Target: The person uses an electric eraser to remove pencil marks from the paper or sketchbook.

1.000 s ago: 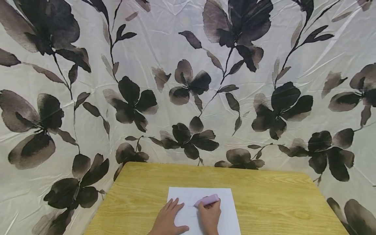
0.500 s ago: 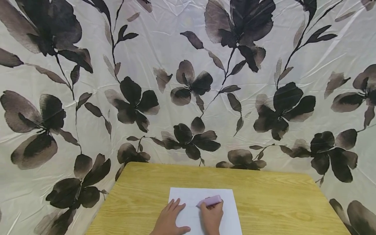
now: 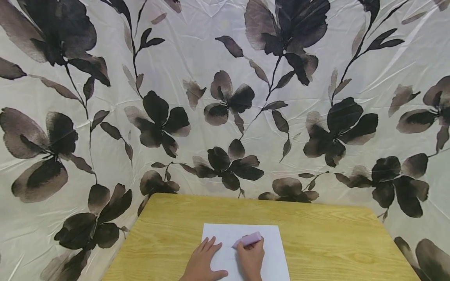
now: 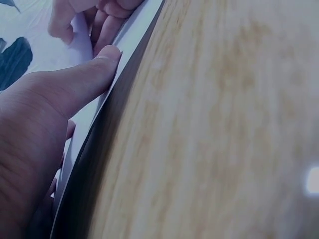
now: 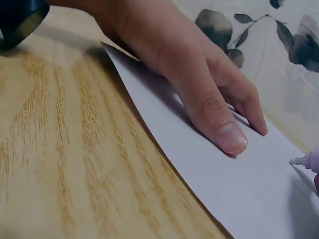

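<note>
A white sheet of paper (image 3: 270, 249) lies on the table, with faint thin lines on it. My left hand (image 3: 202, 261) rests on the sheet's left side, fingers and thumb spread apart. Its thumb (image 5: 232, 137) touches the paper in the right wrist view. In my right hand (image 3: 252, 259) a lilac marker (image 3: 251, 239) is pinched, tilted, its thin tip pointing left and down at the sheet. The marker's pale tip (image 5: 297, 161) is at or just above the paper; contact is hard to tell. Curled fingers of my right hand (image 4: 112, 20) show at the top of the left wrist view.
The yellow wood-grain table (image 3: 327, 242) extends around the sheet on both sides and behind it. A pale cloth with dark flowers (image 3: 277, 136) hangs beyond the far edge. A dark object (image 5: 20, 20), unclear in kind, appears at the right wrist view's corner.
The right hand and marker have shifted slightly right and then back left over the paper. The left hand stays in place on the sheet.
</note>
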A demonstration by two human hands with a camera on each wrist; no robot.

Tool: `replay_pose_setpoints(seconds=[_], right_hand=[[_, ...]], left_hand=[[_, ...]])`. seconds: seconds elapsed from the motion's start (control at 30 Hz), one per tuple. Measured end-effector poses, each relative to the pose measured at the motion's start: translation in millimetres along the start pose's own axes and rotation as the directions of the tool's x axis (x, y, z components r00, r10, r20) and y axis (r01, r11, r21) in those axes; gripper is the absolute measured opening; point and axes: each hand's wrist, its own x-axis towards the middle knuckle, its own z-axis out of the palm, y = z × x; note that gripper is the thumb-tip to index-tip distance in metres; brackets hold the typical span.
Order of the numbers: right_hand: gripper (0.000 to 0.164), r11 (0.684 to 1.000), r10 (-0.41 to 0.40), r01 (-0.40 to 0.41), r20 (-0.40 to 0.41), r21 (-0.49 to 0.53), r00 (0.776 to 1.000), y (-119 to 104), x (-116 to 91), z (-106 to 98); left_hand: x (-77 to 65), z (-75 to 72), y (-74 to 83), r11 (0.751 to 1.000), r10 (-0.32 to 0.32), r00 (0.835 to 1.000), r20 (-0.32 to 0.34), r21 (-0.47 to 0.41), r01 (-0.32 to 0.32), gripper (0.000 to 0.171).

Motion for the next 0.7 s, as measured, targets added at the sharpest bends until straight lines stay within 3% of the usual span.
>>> replay_pose_setpoints(seconds=[0.7], right_hand=[[0.04, 1.0, 0.002, -0.003, -0.035, -0.023, 0.999, 1.5, 0.8, -1.6]], left_hand=[[-0.4, -1.3, 2.1, 1.0, 0.0, 1.0, 0.001, 0.001, 0.0, 0.094]])
